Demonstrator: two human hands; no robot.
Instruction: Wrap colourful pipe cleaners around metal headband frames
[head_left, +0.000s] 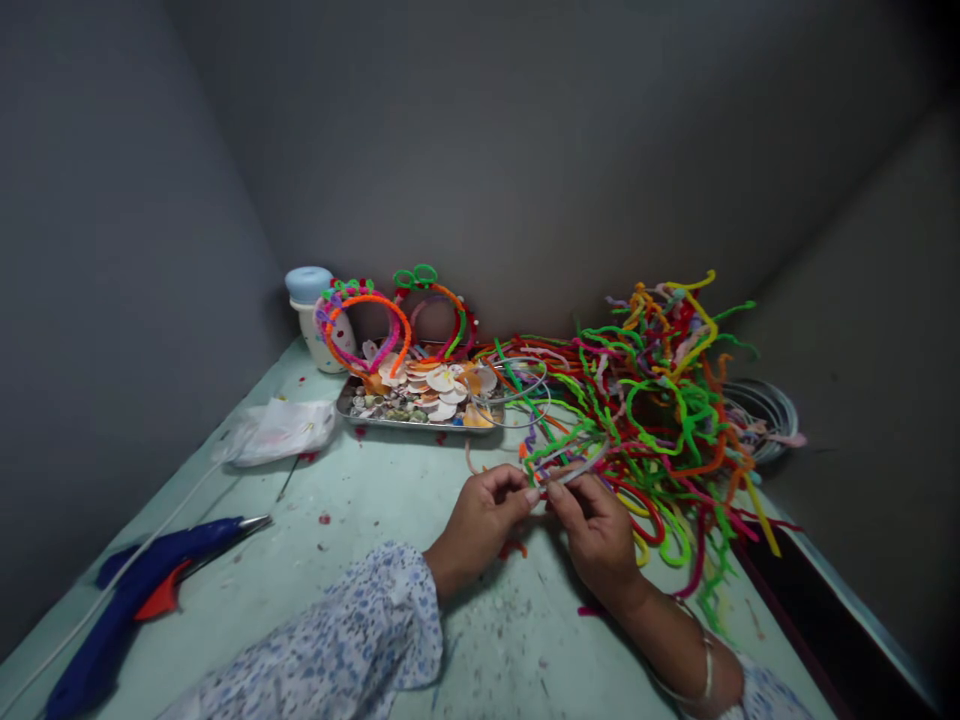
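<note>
Near the middle of the table, my left hand (484, 520) and my right hand (600, 535) nearly meet, thumbs and forefingers pinched. Between them is a thin pale band (589, 462) that curves up to the right, with a green fuzzy pipe cleaner (555, 447) beside it. My right fingers are closed on the band. The left fingertips pinch at its near end, where the green pipe cleaner also runs; the exact contact is too small to tell. Right behind the hands spreads a tangled heap of colourful pipe cleaners (660, 410).
A metal tray (420, 428) of shells and small pieces stands behind, with fuzzy headbands (405, 320) on it. A blue-lidded jar (309, 285) is at back left. Left are a plastic bag (281, 432) and a blue glue gun (150, 570) with its cord. Wire hoops (780, 415) lie right.
</note>
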